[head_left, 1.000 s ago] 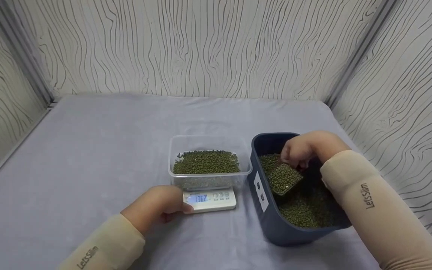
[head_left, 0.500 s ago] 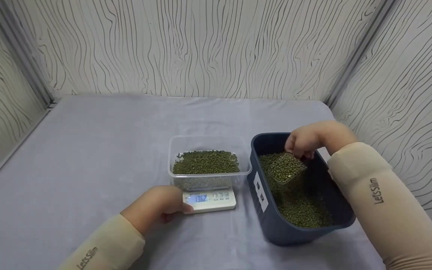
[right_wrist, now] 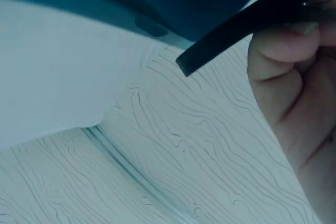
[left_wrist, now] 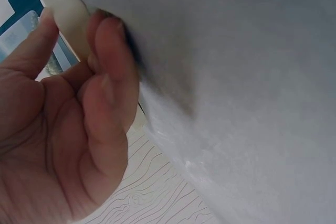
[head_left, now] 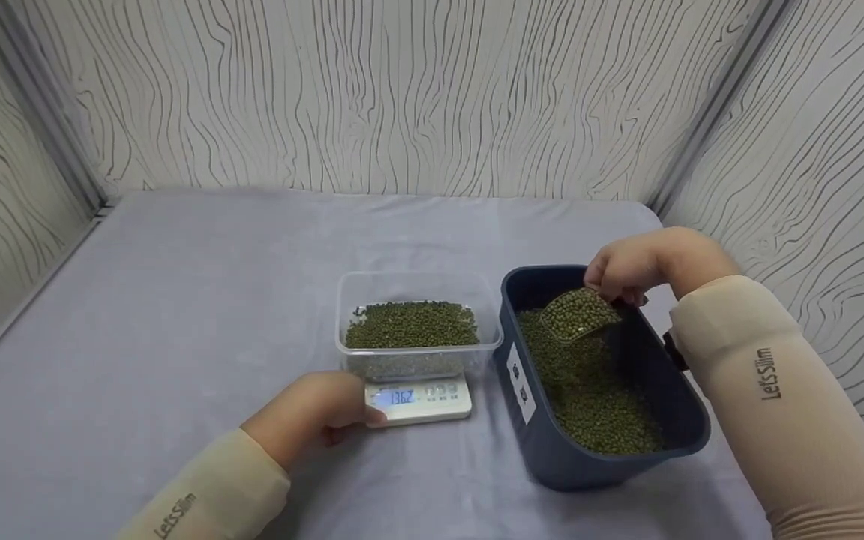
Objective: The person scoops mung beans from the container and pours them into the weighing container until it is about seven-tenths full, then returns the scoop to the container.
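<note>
My left hand (head_left: 327, 405) pinches the near left corner of a white digital scale (head_left: 432, 409), thumb on top and fingers curled against its side. The lit display seems to read 1362; any decimal point is too small to tell. A clear plastic container (head_left: 418, 349) partly filled with green mung beans sits on the scale. My right hand (head_left: 623, 266) holds a clear scoop by its black handle (right_wrist: 226, 38). Heaped with mung beans (head_left: 580, 311), the scoop hangs tilted within the mouth of a dark blue bin (head_left: 589, 471), above the beans inside.
The bin stands close to the container's right side, with a white label (head_left: 522, 384) on its wall. A pale cloth (head_left: 199, 300) covers the table. Wood-patterned panels (head_left: 372, 97) enclose the back and both sides.
My right hand has lifted the loaded scoop up out of the bin's beans, moving slightly right and away from me. The left hand, scale and display reading stay the same.
</note>
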